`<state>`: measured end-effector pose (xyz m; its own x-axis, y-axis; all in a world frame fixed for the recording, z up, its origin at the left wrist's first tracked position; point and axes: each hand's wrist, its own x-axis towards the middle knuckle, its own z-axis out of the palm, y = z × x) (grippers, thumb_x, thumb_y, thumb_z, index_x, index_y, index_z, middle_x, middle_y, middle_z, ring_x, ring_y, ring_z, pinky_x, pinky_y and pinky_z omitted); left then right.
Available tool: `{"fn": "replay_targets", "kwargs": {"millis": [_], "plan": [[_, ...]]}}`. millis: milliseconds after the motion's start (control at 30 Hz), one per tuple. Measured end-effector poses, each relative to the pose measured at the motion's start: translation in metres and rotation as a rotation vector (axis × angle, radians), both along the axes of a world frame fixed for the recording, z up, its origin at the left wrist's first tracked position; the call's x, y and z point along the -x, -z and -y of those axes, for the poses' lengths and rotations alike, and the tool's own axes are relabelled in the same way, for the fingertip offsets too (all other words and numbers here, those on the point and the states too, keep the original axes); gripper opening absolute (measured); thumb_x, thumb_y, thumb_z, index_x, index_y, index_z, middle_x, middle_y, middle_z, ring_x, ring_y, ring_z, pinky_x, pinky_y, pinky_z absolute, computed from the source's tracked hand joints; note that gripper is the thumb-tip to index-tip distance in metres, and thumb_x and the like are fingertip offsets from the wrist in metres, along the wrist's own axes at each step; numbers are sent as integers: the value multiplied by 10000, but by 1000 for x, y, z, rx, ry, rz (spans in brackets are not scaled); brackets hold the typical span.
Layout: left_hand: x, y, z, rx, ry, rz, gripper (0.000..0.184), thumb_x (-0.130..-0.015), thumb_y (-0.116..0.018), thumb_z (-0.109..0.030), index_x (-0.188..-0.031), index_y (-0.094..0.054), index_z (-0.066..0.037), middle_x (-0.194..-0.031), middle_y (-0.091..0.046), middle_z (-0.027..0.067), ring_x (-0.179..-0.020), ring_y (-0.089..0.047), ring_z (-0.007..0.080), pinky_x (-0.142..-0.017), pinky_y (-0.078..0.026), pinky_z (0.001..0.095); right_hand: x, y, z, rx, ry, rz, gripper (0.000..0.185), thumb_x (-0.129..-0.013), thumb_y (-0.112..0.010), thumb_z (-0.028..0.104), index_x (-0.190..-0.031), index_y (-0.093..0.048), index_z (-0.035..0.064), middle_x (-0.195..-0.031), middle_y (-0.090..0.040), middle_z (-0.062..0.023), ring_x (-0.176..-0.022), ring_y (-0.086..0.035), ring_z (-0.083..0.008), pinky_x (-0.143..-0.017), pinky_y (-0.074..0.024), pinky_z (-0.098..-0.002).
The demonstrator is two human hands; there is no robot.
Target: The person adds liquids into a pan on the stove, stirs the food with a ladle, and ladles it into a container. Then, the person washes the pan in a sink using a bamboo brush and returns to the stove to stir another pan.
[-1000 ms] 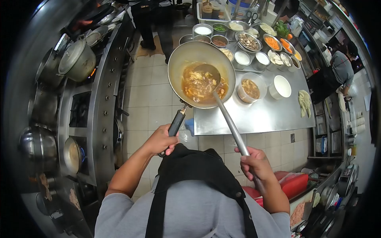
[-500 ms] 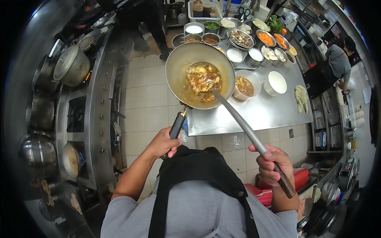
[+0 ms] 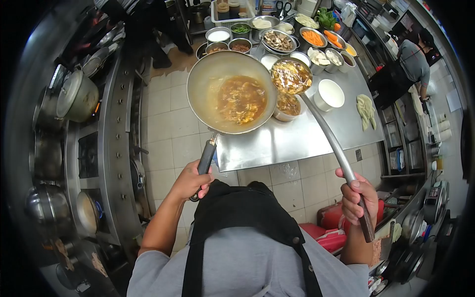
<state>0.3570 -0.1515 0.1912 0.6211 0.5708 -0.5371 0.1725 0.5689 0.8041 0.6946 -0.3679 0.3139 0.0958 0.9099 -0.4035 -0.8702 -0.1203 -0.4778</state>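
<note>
My left hand [image 3: 192, 182] is wrapped round the black handle of a wok [image 3: 205, 101]. Brown soup [image 3: 242, 99] with pale egg-like shreds lies in the wok's bottom. In my right hand [image 3: 358, 197] is the long handle of a ladle [image 3: 332, 134]. The ladle's bowl is full of the same soup [image 3: 292, 76] and hangs just right of the wok's rim, over the far part of a clear plastic tub [image 3: 289, 115]. Soup with bits shows inside that tub. A white tub [image 3: 329, 95] with white inside stands to its right.
A steel table [image 3: 307, 143] carries bowls of mushrooms [image 3: 278, 40], carrot strips [image 3: 314, 37] and other ingredients, plus a cloth [image 3: 366, 111]. On the left, a stove [image 3: 114, 148] holds a lidded pot [image 3: 76, 96] and a lit burner. Another person [image 3: 410, 64] stands at right.
The ladle has come up out of the wok, filled with soup, and moved right over the tub. The wok and my view have shifted slightly.
</note>
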Motion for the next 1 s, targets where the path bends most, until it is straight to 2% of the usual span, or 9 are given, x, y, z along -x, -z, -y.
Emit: {"fn": "replay_targets", "kwargs": {"millis": [233,367,400,500,633,733,833,967,1000], "plan": [[10,0,-3,-17,-24,-19,159,-763,-552,39,-838,-427,-25,-545,-445,32,-339,-437,123,-317,-357,265,4,61,-1,285,-39,565,347,-855,-551,63,-1165,-500,-84,-597,-517,-45,-358,-445,-97,-310,-375,-225],[16,-2,-7,-41,-26,-22,160,-762,-550,44,-835,-428,-28,-534,-438,27,-332,-433,124,-305,-346,265,33,97,2,435,-99,981,320,-861,-556,61,-1163,-519,-39,-600,-524,-35,-401,-472,-77,-344,-388,-205],[17,-3,-8,-45,-23,-18,159,-761,-551,44,-833,-428,-27,-534,-438,27,-332,-434,125,-304,-346,265,38,110,8,436,-123,1083,340,-863,-562,73,-1182,-509,-31,-619,-571,-104,-428,-545,-193,-396,-446,-294],[21,-5,-11,-51,-16,-8,158,-758,-553,43,-832,-430,-23,-532,-440,27,-332,-436,126,-305,-346,265,55,149,25,384,-72,1812,359,-861,-561,82,-1195,-497,-35,-674,-599,-195,-531,-598,-352,-495,-486,-397],[25,-8,-16,-72,7,-16,160,-758,-556,42,-837,-431,-19,-535,-445,29,-333,-440,127,-311,-350,265,66,165,27,391,-37,1853,362,-866,-561,98,-1201,-503,-27,-664,-593,-191,-536,-597,-352,-488,-483,-410],[26,-9,-20,-88,38,-27,161,-760,-557,41,-842,-432,-19,-538,-447,28,-337,-445,129,-319,-356,267,69,154,19,399,3,992,368,-873,-554,101,-1213,-505,-30,-606,-552,-95,-424,-531,-191,-378,-437,-308],[24,-6,-25,-84,65,-30,164,-761,-557,39,-848,-433,-21,-541,-450,28,-342,-450,130,-327,-362,267,63,139,15,248,178,698,369,-875,-547,92,-1212,-506,-52,-594,-505,-27,-394,-442,-76,-331,-373,-211],[21,-7,-29,-80,96,-35,152,-759,-579,11,-845,-454,-5,-557,-476,42,-365,-459,130,-350,-378,273,60,110,7,208,49,677,394,-851,-557,97,-1197,-505,-85,-574,-511,-47,-343,-424,-99,-316,-371,-212],[21,-7,-30,-89,106,-40,151,-759,-579,9,-845,-455,-5,-555,-477,42,-365,-458,128,-351,-378,272,61,102,1,255,-46,734,362,-867,-549,84,-1203,-521,-50,-593,-530,-45,-433,-484,-106,-369,-397,-244]]}}
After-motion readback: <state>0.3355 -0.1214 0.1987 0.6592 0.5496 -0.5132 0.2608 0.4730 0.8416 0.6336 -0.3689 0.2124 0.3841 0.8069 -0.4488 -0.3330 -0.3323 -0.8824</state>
